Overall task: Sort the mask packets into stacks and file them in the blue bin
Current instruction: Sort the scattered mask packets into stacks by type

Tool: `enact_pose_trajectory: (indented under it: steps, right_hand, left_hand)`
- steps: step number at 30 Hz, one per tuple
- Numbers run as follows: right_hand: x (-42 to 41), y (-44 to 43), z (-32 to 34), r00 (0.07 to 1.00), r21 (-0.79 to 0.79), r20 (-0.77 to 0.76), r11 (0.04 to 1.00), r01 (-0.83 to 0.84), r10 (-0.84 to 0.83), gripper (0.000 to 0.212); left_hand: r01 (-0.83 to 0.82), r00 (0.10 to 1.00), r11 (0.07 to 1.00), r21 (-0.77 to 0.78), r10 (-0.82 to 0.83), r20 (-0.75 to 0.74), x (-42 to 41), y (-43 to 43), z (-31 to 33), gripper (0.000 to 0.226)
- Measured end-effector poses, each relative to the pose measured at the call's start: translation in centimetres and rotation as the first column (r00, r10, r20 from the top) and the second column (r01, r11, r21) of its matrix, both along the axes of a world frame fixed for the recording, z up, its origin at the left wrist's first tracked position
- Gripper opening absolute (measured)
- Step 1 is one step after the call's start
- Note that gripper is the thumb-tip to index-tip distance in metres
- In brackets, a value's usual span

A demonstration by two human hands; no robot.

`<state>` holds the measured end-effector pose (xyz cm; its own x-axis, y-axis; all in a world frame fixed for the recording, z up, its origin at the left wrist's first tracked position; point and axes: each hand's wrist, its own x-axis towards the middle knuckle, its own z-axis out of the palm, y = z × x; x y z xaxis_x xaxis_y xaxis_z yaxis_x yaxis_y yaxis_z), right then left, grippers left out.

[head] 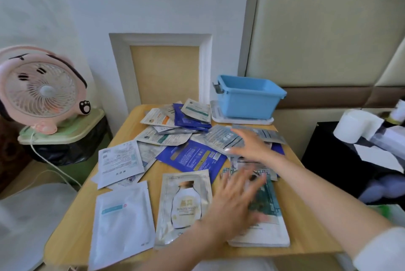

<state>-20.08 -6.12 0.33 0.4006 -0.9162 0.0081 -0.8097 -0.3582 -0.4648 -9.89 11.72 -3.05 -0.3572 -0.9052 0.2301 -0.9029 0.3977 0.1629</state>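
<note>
Ok so both hands are out over the surface and neither one has hold of anything. The left hand is spread wide, fingers apart, palm down over a neat stack of packets with a green pattern on the front. It's pretty motion-blurred, so I can't swear whether it's pressing on the stack or just skimming over it. The right hand is further out, fingers straight and flat, over some silver packets at the edge of the loose mess of mask packets. Same blur there, so contact is hard to call.

Just left of the left hand there's a silver packet with a bottle printed on it, lying flat. Left of that is a plain white packet, the two side by side and just about touching. Left of the right hand is a big dark blue packet, with a corner tucked under the silver ones. Further left again is a white packet covered in small print.

The blue bin is beyond the right hand, at the far edge of the surface, sitting on a flat white lid or tray. Way off to the left of both hands a pink fan stands on a separate pale green stand.
</note>
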Motion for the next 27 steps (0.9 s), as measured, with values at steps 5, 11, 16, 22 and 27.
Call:
enact_pose_trajectory:
  steps: [5, 11, 16, 22, 27]
  right_hand:
    - [1.6, 0.0, -1.7, 0.895, -0.129, -0.443, 0.984, -0.119, 0.05, 0.07]
    - [0.3, 0.5, -0.2, 0.971, -0.361, -0.229, 0.921, -0.145, 0.063, 0.031]
    - [-2.0, 1.1, 3.4, 0.444, 0.159, 0.849, 0.939, 0.303, -0.287, 0.029]
    - [-2.5, 4.2, 4.0, 0.215, 0.333, 0.926, 0.94, -0.071, -0.311, 0.017]
    - [-0.5, 7.2, 4.4, 0.272, 0.36, 0.917, 0.898, -0.253, -0.291, 0.021]
  left_hand:
    - [0.029, 0.988, 0.983, 0.182, -0.055, 0.142, -0.7, 0.4, -2.2, 0.082]
    - [0.031, 0.999, 0.954, 0.297, -0.035, 0.009, -0.9, 0.9, 0.8, 0.096]
    - [-0.358, 0.924, 0.917, 0.178, 0.375, -0.074, 4.3, 0.2, 1.1, 0.099]
    - [-0.293, 0.954, 0.915, 0.278, 0.299, 0.023, 4.8, 1.9, -1.0, 0.109]
    - [-0.04, 0.326, 0.87, 0.492, 0.477, -0.816, 5.6, 1.7, 4.3, 0.103]
